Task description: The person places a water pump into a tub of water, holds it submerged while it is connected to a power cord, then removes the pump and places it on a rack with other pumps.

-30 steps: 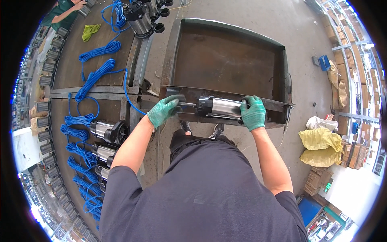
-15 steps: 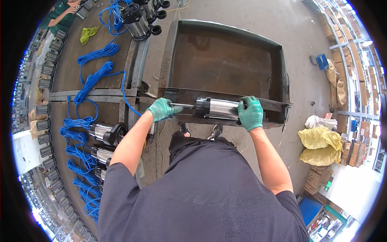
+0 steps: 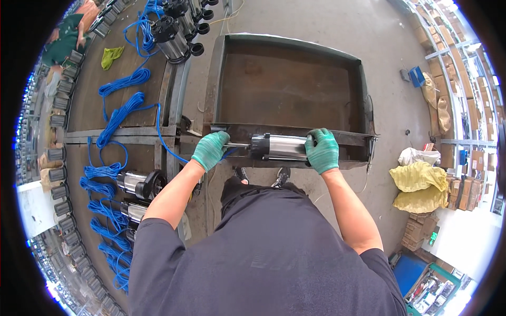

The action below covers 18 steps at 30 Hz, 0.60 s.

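A pump motor [image 3: 285, 146] with a shiny silver body and a black left end lies sideways on the ledge at the front of a brown metal trough. My right hand [image 3: 322, 151], in a green glove, is closed around its right end. From the black end a thin metal rod [image 3: 240, 145] reaches left into my left hand [image 3: 211, 150], also green-gloved, whose fingers are wrapped round it. Whether this rod is a tool's shank or the motor's own shaft, I cannot tell. Beside my left hand runs a blue cable [image 3: 169, 138].
The rust-brown trough [image 3: 284, 89] extends beyond the ledge. On the left bench [image 3: 79, 113] lie blue cable coils [image 3: 125, 79], a yellow-green cloth [image 3: 112, 57] and several silver motors [image 3: 136, 182]. Yellow sacks [image 3: 419, 187] lie by the right shelves. A person in green [image 3: 66, 39] is far left.
The motor and my right hand have shifted slightly left. My left hand has turned a little and still grips the rod.
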Each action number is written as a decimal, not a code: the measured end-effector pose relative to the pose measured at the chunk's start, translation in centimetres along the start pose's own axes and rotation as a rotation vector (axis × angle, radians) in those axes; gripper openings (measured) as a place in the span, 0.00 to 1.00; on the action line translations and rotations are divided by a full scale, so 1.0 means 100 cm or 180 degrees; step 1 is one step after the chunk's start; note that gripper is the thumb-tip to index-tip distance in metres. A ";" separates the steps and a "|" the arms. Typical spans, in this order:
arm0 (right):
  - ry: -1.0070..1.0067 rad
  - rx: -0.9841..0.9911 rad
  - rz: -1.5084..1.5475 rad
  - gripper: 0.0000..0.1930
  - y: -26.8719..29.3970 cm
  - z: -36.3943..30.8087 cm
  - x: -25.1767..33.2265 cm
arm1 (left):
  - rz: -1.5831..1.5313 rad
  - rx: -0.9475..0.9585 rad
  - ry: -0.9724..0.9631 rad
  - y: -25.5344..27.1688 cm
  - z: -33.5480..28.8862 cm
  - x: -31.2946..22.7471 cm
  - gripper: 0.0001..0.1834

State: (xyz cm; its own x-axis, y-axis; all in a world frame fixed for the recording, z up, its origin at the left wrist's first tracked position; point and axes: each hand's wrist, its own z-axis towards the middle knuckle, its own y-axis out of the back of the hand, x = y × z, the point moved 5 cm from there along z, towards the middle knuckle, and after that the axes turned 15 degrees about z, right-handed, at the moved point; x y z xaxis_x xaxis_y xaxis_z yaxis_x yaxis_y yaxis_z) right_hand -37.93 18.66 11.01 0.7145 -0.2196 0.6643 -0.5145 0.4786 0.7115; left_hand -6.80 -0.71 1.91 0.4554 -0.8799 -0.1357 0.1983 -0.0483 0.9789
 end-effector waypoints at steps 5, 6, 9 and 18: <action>-0.0024 -0.0018 0.0025 0.05 0.001 -0.001 0.000 | -0.0402 0.1303 0.1505 0.036 0.013 -0.002 0.30; -0.0019 -0.0001 0.0053 0.05 0.000 0.000 0.001 | -0.0400 0.1304 0.1506 0.033 0.015 0.004 0.30; -0.0013 -0.0008 0.0066 0.05 0.000 0.001 0.001 | -0.3795 0.2697 0.3415 0.004 -0.013 0.010 0.31; 0.0036 -0.0061 0.0031 0.04 0.000 0.000 0.003 | -0.4030 0.1216 0.1685 -0.023 -0.027 0.013 0.17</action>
State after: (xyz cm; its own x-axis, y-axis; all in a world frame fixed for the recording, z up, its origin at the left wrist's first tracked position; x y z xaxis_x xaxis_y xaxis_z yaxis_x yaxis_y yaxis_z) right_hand -37.67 18.63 11.24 0.7149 -0.2054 0.6684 -0.5123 0.4969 0.7005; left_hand -4.32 -0.44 -0.92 0.4328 0.1259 -0.8927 0.5060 -0.8534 0.1249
